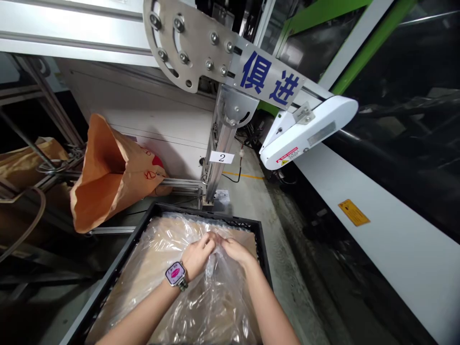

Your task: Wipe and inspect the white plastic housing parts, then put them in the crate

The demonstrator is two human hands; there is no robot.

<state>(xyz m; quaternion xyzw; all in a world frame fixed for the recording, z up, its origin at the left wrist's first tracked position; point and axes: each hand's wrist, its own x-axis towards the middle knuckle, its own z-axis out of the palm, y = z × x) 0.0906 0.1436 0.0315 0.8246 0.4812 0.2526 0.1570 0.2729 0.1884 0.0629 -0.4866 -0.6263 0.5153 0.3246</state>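
Clear plastic film (215, 292), crinkled and shiny, lies over brown cardboard (154, 249) inside a black crate (266, 258). My left hand (198, 256), with a watch (175, 273) on its wrist, pinches the film near the crate's far side. My right hand (235, 249) meets it there, fingers closed on the same gathered bit of film. The fingertips of both hands nearly touch, and below them the film hangs in folds. Whether it is a bag or a loose sheet I cannot tell.
Left of the crate leans an open brown paper sack (115, 177). A metal post (217, 167) with a "2" label stands behind the crate. Overhead juts a conveyor end with a white guard (309, 132). A white machine panel (381, 239) runs along the right.
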